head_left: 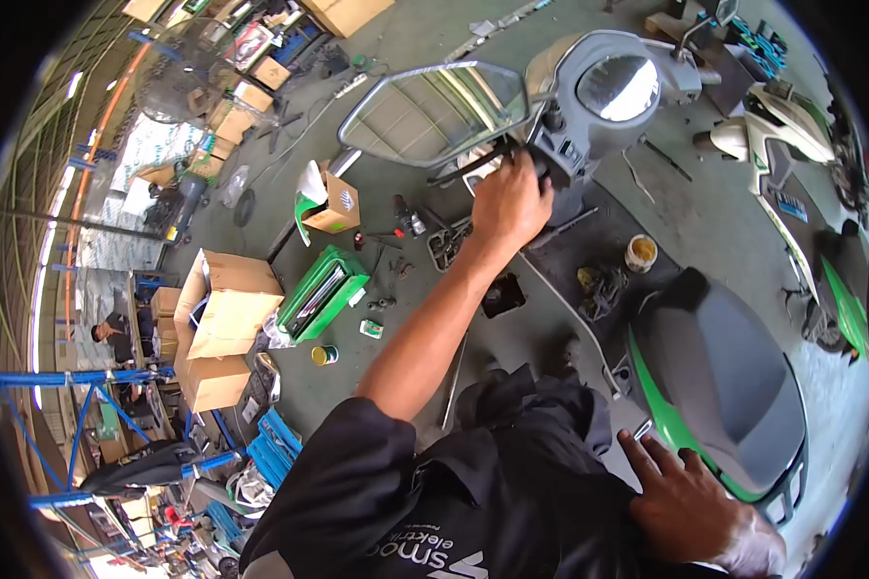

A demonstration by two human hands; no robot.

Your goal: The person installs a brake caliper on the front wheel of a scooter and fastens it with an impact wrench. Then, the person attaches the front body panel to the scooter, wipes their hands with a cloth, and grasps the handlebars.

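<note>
Stretched forward, my left hand (514, 201) is closed round the left handlebar grip of a grey and green scooter (574, 116), just below its mirror (434, 114). The scooter's round display (618, 87) lies to the right of this hand. My right hand (681, 502) is low at the right, beside the dark seat (729, 386), with fingers stretched and apart. A small silvery, stick-like thing (643, 429) shows at its fingertips; I cannot tell whether the fingers touch it. A small yellowish tub (640, 253) stands on the scooter's footboard.
Left on the floor are a green case (321, 294), an open cardboard box (224, 318), a small can (324, 355) and loose tools. Another green and white scooter (792, 164) stands at the right. Blue racks (87, 376) and a person (114, 333) are at the far left.
</note>
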